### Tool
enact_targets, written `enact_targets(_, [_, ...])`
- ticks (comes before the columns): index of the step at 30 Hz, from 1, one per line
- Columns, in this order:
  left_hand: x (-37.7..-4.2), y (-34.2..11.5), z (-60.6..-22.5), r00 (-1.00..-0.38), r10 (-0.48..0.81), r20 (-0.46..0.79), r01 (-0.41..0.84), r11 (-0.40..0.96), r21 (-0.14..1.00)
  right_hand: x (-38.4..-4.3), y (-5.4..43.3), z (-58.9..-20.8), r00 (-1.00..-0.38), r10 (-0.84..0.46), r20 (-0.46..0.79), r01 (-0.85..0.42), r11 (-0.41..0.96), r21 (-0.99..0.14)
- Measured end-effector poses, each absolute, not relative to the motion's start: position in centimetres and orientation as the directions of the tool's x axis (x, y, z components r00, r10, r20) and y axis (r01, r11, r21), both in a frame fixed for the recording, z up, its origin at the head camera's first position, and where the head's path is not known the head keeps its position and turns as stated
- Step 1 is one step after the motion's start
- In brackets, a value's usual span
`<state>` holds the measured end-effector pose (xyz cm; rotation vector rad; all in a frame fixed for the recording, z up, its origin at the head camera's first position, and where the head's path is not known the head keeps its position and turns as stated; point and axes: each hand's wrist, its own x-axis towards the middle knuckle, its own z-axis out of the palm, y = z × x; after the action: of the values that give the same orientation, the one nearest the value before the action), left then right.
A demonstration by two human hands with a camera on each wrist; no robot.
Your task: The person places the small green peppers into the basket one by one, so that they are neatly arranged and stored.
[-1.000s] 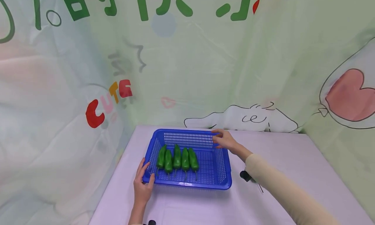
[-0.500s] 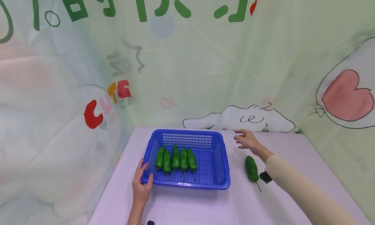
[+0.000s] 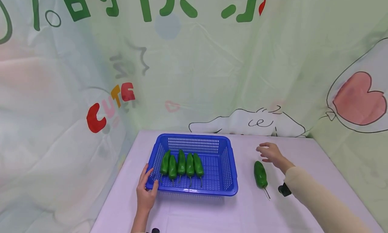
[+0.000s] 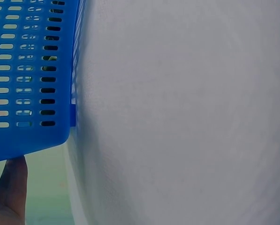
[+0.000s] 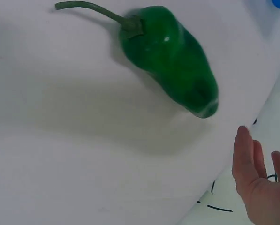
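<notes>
A blue plastic basket [image 3: 228, 190] with perforated walls stands on the table, several green peppers [image 3: 181, 163] side by side in its left half. At its front left corner is my left hand [image 3: 145, 192], fingers spread along the side rim and thumb at the front rim. In the left wrist view the thumb [image 4: 12, 183] touches the rim of the basket. To the right of the basket one more green pepper [image 3: 260, 175] lies with its stem toward me. Just beyond that pepper my right hand [image 3: 271, 154] hovers with loosely bent fingers, holding nothing, apart from the pepper in the right wrist view.
A pale lilac cloth [image 3: 242, 212] covers the table. Printed curtains [image 3: 194, 74] rise at the back and along both sides. A small black wrist device [image 3: 284, 190] sits below the right forearm; another [image 3: 155, 230] shows near the left wrist.
My right hand has moved right, from over the basket's right back corner to beyond the lone pepper, which its arm partly hid before. My left hand stays at the basket corner.
</notes>
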<state>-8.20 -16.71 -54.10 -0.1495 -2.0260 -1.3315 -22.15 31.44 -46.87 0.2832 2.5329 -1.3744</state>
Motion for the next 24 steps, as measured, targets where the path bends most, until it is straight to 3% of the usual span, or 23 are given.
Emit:
enact_targets(9, [-7.5,-16.4,-52.5,-0.758,-0.257,0.599,0.449,0.460,0.766,-21.4,31.3,-49.2,-0.930,0.085,-0.356,0.334,0.600,-0.727])
enact_targets(24, [-9.1,-17.7,-56.4,-0.775,-0.263,0.574,0.417,0.470,0.778,-21.5,30.9,-51.5,-0.931,0.020,-0.363,0.293,0.634,-0.716])
